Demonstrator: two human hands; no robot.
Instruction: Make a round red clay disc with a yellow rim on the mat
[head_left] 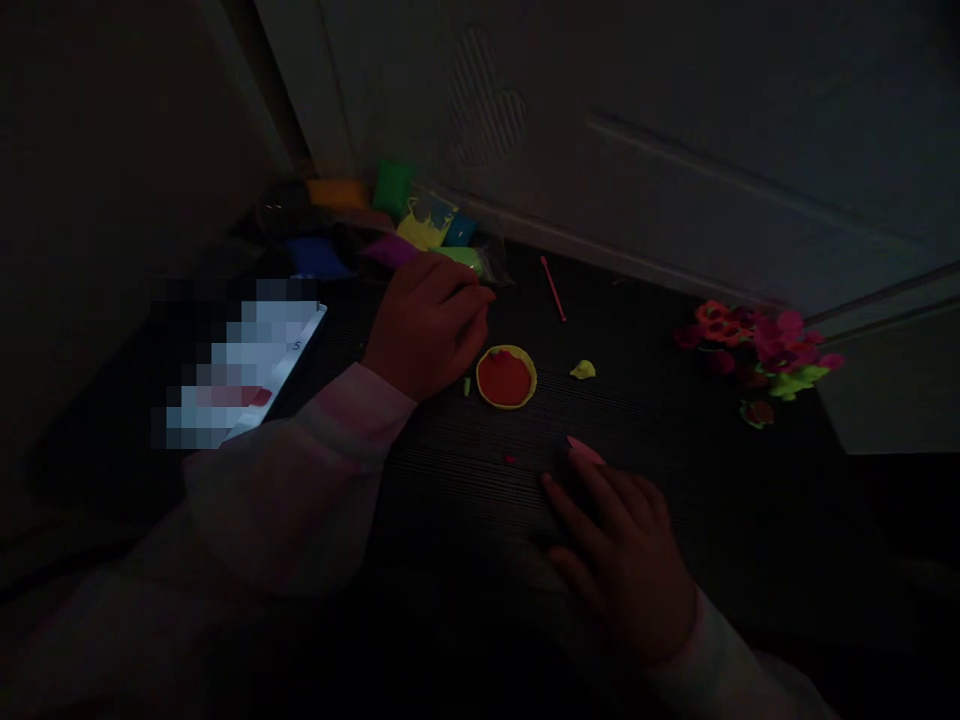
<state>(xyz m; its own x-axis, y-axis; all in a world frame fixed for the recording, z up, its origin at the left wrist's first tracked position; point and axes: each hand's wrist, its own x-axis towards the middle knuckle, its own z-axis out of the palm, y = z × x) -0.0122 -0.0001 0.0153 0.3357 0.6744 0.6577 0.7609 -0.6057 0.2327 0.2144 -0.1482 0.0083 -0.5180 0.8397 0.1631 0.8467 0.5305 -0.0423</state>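
Observation:
My left hand [431, 325] is closed, its fingers curled just in front of a light green clay packet [459, 260]. Whatever its fingertips hold, if anything, is hidden. Below and right of it lies a round clay disc [505, 380], red inside with a yellow rim and a small greenish bit at its upper edge. My right hand [626, 555] rests on the dark table with its fingers apart, one fingertip at a flat pink pointed piece [585, 450]. Nearby are a yellow clay lump [583, 370], a small green piece [466, 386] and a red crumb [509, 459].
Several coloured clay packets [319, 257] are heaped at the back left. A lit screen [289, 360], partly blurred, stands left. A thin pink stick [553, 288] lies near the wall. Colourful clay flowers [784, 340] and a small red-green piece [757, 413] sit right. The scene is dim.

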